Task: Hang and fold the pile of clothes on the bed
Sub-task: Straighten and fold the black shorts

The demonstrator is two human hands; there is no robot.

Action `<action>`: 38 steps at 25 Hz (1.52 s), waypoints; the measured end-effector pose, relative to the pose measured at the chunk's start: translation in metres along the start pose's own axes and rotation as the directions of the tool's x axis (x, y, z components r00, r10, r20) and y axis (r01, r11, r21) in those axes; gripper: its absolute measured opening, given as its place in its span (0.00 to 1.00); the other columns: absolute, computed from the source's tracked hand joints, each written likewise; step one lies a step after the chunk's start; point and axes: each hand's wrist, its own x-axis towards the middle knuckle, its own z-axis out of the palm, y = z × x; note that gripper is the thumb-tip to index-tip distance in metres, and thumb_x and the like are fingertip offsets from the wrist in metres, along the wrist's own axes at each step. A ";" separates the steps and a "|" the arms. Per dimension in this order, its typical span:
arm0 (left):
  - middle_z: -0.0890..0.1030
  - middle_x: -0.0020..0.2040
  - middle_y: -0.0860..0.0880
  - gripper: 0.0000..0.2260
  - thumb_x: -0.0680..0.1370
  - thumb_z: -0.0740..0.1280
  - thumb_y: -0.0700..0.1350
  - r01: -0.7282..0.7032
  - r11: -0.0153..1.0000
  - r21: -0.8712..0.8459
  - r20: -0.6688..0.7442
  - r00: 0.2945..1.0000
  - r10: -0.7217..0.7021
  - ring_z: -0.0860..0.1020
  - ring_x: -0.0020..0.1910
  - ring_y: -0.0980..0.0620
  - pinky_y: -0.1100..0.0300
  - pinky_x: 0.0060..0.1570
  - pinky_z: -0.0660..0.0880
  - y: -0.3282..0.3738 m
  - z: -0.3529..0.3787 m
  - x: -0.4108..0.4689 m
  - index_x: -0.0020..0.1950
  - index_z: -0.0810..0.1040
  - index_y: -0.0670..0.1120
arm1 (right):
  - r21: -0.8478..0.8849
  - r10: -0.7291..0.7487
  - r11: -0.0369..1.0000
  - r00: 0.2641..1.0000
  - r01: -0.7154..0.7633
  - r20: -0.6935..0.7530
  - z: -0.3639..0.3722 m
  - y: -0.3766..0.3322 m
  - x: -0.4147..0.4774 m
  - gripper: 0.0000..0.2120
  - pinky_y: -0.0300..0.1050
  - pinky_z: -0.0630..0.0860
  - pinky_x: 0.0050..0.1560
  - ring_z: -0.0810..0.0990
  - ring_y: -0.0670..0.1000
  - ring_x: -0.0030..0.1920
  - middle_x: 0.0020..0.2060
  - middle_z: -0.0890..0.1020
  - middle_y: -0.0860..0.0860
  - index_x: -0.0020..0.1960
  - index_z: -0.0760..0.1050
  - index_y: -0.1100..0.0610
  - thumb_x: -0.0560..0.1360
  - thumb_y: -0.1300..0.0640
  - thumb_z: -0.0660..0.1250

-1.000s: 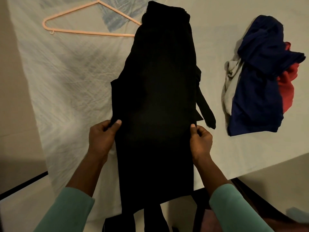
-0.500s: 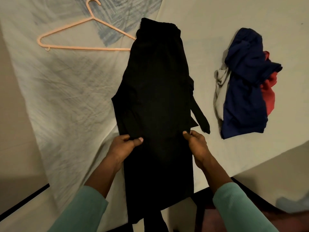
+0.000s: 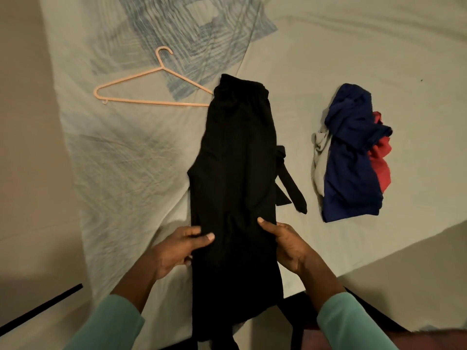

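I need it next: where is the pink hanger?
Head view, upper left: the pink hanger lies flat on the bed, its right end meeting the black garment.

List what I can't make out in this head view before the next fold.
Head view only:
Long black fabric garment: lower end drops past the edge of the pale-sheeted bed and the frame's bottom; hem unseen.
Peach plastic hanger: right tip hidden under the garment's top.
Crumpled navy, red and grey clothes pile: bunched layers hide the piece count.
Left hand and right hand: thumbs on top, fingers mostly hidden beneath the cloth.
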 end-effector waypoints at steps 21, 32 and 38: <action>0.85 0.56 0.44 0.14 0.84 0.66 0.47 -0.551 0.832 0.058 -0.202 0.810 0.551 0.84 0.46 0.53 0.59 0.46 0.82 0.115 0.124 -0.342 0.63 0.83 0.41 | -0.054 -0.788 0.588 0.587 0.807 0.187 -0.005 -0.134 -0.372 0.08 0.53 0.83 0.56 0.87 0.55 0.49 0.45 0.88 0.56 0.50 0.84 0.60 0.83 0.58 0.68; 0.86 0.49 0.46 0.08 0.80 0.73 0.46 -0.815 0.543 -0.202 -0.349 0.578 0.738 0.86 0.55 0.50 0.55 0.52 0.83 0.148 0.150 -0.443 0.56 0.82 0.44 | -0.164 -0.806 0.566 0.584 0.808 0.096 -0.007 -0.162 -0.421 0.12 0.50 0.82 0.48 0.84 0.56 0.55 0.55 0.84 0.56 0.61 0.78 0.61 0.80 0.58 0.72; 0.86 0.55 0.45 0.11 0.72 0.77 0.41 -0.836 0.541 -0.089 -0.431 0.522 0.736 0.84 0.60 0.48 0.58 0.53 0.83 0.133 0.143 -0.444 0.54 0.83 0.44 | -0.192 -0.853 0.507 0.521 0.840 0.023 0.014 -0.154 -0.412 0.08 0.46 0.82 0.46 0.82 0.52 0.46 0.44 0.82 0.53 0.44 0.78 0.57 0.81 0.65 0.68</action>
